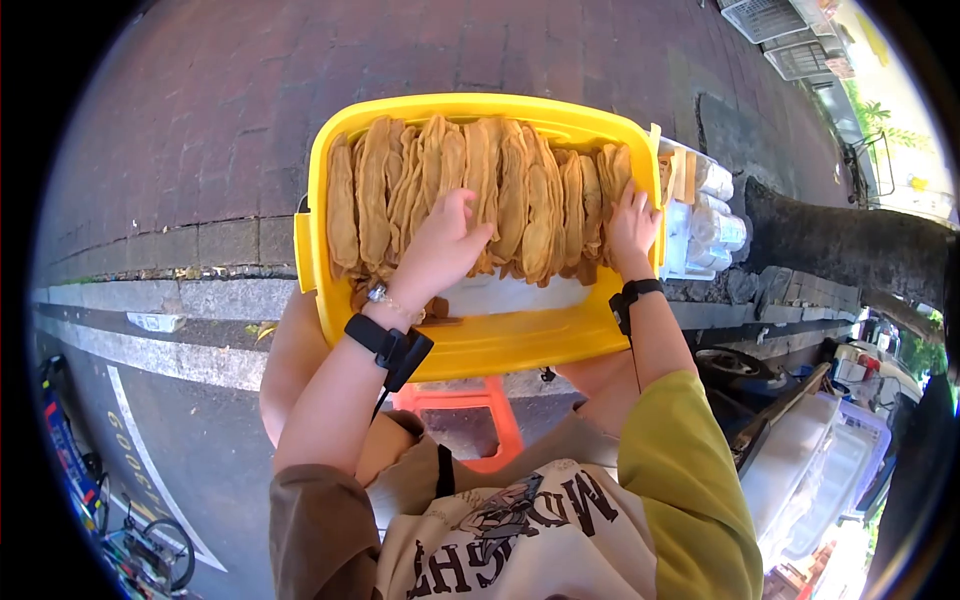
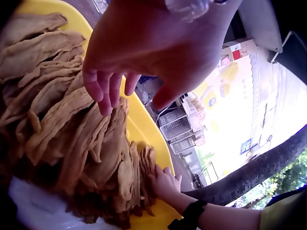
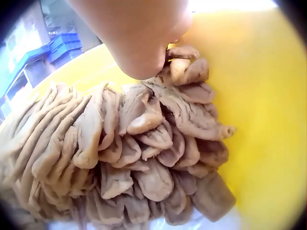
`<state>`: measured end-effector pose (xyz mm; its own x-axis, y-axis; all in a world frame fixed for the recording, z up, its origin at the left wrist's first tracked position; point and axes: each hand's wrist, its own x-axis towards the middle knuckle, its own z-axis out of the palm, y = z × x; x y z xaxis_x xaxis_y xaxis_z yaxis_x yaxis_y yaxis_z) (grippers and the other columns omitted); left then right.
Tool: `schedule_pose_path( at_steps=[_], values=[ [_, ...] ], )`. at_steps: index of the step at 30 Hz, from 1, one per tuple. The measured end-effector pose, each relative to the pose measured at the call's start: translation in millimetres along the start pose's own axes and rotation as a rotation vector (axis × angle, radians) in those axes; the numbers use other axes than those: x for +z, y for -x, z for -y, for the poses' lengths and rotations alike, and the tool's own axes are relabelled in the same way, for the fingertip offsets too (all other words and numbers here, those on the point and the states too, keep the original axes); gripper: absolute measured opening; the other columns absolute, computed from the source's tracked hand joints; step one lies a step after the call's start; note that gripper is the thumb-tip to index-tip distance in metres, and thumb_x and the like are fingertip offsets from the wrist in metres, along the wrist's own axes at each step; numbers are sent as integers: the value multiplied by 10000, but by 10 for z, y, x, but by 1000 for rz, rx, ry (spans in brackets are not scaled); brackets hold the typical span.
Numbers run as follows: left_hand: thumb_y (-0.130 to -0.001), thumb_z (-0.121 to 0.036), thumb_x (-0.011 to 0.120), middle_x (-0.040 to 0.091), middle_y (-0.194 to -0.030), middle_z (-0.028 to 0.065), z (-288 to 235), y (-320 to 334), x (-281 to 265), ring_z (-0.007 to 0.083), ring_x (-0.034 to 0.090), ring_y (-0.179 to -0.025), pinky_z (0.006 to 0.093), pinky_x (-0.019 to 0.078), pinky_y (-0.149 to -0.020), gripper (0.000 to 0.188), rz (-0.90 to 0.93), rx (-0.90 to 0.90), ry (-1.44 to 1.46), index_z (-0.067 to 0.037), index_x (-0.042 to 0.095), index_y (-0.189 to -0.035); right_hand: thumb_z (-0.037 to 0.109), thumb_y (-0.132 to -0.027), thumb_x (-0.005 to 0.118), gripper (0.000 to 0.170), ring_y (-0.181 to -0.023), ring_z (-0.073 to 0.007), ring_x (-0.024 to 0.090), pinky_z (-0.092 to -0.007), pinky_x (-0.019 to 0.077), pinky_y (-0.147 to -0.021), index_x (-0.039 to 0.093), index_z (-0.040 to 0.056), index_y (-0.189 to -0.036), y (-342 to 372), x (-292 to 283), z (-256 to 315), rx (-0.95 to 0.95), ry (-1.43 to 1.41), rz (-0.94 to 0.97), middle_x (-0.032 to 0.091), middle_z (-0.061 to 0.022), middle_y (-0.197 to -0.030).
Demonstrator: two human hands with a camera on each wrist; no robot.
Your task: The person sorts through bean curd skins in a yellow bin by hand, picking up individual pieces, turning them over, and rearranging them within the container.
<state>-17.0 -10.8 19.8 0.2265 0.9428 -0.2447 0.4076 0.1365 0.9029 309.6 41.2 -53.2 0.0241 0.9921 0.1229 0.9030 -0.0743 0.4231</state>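
Note:
A yellow tub (image 1: 480,345) holds a row of long, flat, tan folded pieces (image 1: 480,190) standing side by side, with white material (image 1: 515,297) under them near the front. My left hand (image 1: 445,245) is over the left-middle of the row, fingers loosely bent with nothing held; in the left wrist view the left hand (image 2: 153,52) hangs above the pieces (image 2: 72,129). At the row's right end, my right hand (image 1: 634,232) rests its fingers on the last pieces beside the tub wall. In the right wrist view the right hand (image 3: 139,43) covers part of the pieces (image 3: 153,177), its fingertips hidden.
A white crate (image 1: 690,215) with wrapped items stands right of the tub. An orange-red stool (image 1: 505,425) is below it. A tree trunk (image 1: 840,235) lies across the right side of the view, and bicycles (image 1: 150,550) are at the lower left.

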Motion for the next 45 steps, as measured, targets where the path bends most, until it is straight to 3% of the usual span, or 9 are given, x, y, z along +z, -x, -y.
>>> schedule_pose_path(
  at_steps=[4, 8, 12, 18, 22, 23, 32, 35, 45],
  values=[
    [-883, -214, 555, 486, -1055, 143, -139, 46, -68, 197, 539, -794, 309, 456, -747, 402, 20, 28, -95, 13, 417, -1184, 85, -840, 485, 681, -918, -244, 530, -380, 341, -848, 231, 299, -1434, 7, -151, 43, -72, 0, 170, 489, -113, -1025],
    [-844, -245, 554, 545, -1008, 190, -122, 163, -139, 334, 569, -913, 412, 445, -798, 351, 117, 62, -635, -6, 478, -1089, 224, -823, 548, 693, -981, -277, 503, -408, 311, -891, 234, 276, -1439, -27, -188, 72, -73, 19, 187, 466, -145, -1075],
    [-807, -271, 581, 557, -981, 176, 48, 186, -203, 341, 578, -906, 436, 453, -776, 304, 172, -57, -876, -51, 516, -1007, 323, -800, 577, 650, -987, -284, 508, -424, 325, -858, 335, 235, -1397, -91, -405, 111, -97, -69, 197, 456, -143, -1087],
    [-803, -266, 589, 559, -975, 172, 140, 132, -186, 341, 578, -903, 442, 459, -769, 297, 79, -71, -752, -78, 514, -1021, 293, -819, 558, 474, -969, -305, 550, -423, 406, -810, 483, 159, -1267, 230, -1463, 234, -330, -539, 288, 529, -132, -1017],
    [-802, -255, 598, 550, -987, 174, 114, 97, -89, 351, 573, -906, 436, 463, -769, 309, 52, -44, -738, -86, 502, -1042, 269, -835, 537, 395, -988, -342, 548, -420, 435, -835, 532, 131, -1206, 355, -1464, 305, -494, -800, 484, 567, -143, -1013],
    [-803, -251, 600, 544, -996, 174, 91, 100, -98, 358, 570, -908, 434, 464, -769, 319, 52, -59, -733, -88, 497, -1056, 231, -835, 524, 325, -972, -316, 549, -419, 427, -837, 573, 135, -1142, 355, -1280, 307, -533, -673, 311, 570, -125, -1015],
    [-832, -260, 577, 534, -1030, 167, 165, 39, -103, 361, 564, -922, 427, 464, -770, 320, 114, -40, -703, -90, 488, -1088, 127, -793, 531, 275, -1001, -303, 492, -421, 423, -834, 502, 112, -1066, 56, -99, 165, -271, -374, 6, 517, -88, -1071],
    [-817, -258, 587, 531, -996, 167, 165, 35, -122, 351, 563, -923, 444, 461, -776, 326, 111, -38, -656, -103, 491, -1087, 120, -774, 562, 248, -968, -326, 500, -427, 450, -786, 479, 75, -1003, -19, 77, 118, 23, -437, -9, 469, -147, -1058],
    [-837, -263, 566, 537, -1009, 167, 139, 42, -145, 351, 560, -933, 428, 459, -779, 319, 137, -32, -689, -93, 488, -1096, 121, -780, 579, 350, -960, -328, 537, -385, 504, -733, 450, 117, -1105, -42, -32, 67, 53, -359, -10, 418, -178, -1154]
  ],
)
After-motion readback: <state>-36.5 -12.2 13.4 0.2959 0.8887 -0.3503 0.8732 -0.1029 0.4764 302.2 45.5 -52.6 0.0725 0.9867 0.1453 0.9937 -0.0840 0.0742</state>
